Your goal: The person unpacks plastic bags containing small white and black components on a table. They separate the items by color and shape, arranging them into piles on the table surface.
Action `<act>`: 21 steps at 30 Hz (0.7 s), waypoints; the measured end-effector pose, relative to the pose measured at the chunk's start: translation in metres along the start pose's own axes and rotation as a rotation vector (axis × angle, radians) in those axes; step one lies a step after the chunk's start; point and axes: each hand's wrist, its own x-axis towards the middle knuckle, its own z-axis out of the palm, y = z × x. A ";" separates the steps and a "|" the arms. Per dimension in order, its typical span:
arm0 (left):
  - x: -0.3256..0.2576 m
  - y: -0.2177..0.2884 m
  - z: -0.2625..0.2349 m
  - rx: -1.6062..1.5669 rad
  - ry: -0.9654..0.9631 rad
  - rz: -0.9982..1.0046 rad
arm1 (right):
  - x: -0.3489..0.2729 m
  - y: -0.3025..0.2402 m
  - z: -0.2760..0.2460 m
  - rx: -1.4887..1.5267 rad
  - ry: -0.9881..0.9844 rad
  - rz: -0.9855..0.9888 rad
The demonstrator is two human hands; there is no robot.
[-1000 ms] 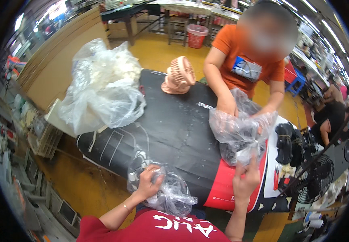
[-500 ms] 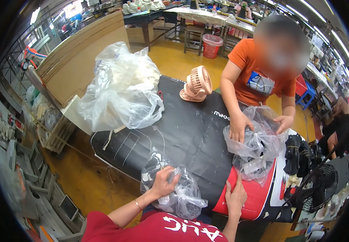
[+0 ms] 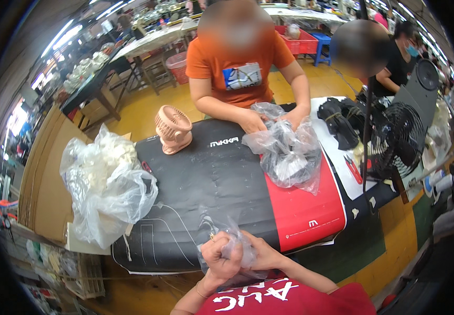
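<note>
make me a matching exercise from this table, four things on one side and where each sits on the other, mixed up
Things:
1. small pink fan
2. big clear bag of white pieces
3. black floor fan
4. small clear bag

Places:
A. gripped in the left hand and right hand at the near table edge
B. at the table's right end
C. at the table's left end
D. on the far black part of the table, near the person in orange

Pairs: 1-D, 2-C, 3-B, 4-A

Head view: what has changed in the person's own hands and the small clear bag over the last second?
The right hand came in from the red mat and joined the left hand on the small clear bag, now bunched between both at the table edge. The pink fan and large bag stayed put.
</note>
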 end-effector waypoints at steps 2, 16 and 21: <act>0.010 0.011 0.002 -0.017 -0.097 0.053 | -0.001 -0.003 -0.004 0.028 0.075 -0.028; 0.145 -0.036 0.095 0.420 -0.449 0.382 | 0.032 0.038 -0.031 -0.244 0.265 -0.263; 0.206 -0.087 0.191 0.552 -0.624 0.524 | 0.033 0.026 -0.030 -0.224 0.312 -0.301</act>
